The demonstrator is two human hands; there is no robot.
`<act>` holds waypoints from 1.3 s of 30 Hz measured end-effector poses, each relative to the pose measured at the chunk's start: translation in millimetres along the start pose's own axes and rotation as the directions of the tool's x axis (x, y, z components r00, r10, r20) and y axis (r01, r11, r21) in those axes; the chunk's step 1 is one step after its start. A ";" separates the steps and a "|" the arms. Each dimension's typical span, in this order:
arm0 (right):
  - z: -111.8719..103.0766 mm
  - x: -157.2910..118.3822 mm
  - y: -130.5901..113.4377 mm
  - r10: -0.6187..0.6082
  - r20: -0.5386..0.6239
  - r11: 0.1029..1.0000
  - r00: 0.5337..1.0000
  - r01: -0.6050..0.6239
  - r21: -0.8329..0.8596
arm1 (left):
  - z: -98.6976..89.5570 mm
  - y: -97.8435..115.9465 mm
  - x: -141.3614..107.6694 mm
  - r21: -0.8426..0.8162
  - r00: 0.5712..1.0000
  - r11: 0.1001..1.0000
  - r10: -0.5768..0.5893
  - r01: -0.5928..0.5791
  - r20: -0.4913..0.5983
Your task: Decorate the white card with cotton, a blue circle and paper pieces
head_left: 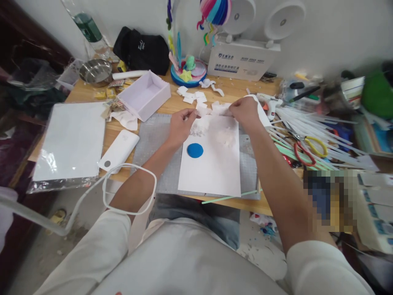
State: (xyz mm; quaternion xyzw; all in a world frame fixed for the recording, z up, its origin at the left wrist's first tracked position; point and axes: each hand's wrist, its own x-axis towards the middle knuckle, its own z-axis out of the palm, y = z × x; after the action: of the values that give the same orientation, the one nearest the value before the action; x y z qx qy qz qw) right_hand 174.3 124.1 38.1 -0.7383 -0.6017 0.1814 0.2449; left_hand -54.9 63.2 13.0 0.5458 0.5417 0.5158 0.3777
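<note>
My left hand [181, 127] has thumb and fingertips close together, my right hand [246, 111] bends over the far right corner of a white sheet [211, 170] on a gray mat [162, 155], and I cannot tell whether either pinches the paper scraps [219, 109] at its far edge. A blue disc [195, 150] lies on the sheet's left side.
</note>
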 end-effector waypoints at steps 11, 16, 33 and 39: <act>-6.8 -81.0 -48.3 -0.152 0.208 0.719 0.966 -0.036 0.694 | 5.3 7.0 -8.6 -0.143 0.957 0.988 0.095 -0.057 0.275; 2.2 -67.5 -43.8 -0.133 0.173 0.705 0.976 -0.029 0.708 | 5.3 7.9 -7.7 -0.134 0.949 0.991 0.058 -0.017 0.311; -0.1 -43.0 -33.1 -0.113 0.142 0.875 0.983 0.031 0.483 | 6.3 7.4 -9.3 -0.093 0.984 0.996 0.028 -0.012 0.176; 11.8 1.4 -0.4 -0.097 -0.057 0.989 0.994 0.103 0.104 | 5.9 13.5 -10.1 -0.374 0.974 0.914 -0.079 0.155 0.212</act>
State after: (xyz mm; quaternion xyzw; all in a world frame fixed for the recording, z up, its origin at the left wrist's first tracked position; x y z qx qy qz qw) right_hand 167.6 127.3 28.8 -0.6975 -0.6209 0.1817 0.3082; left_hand -45.3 52.5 23.5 0.4738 0.4215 0.5339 0.5593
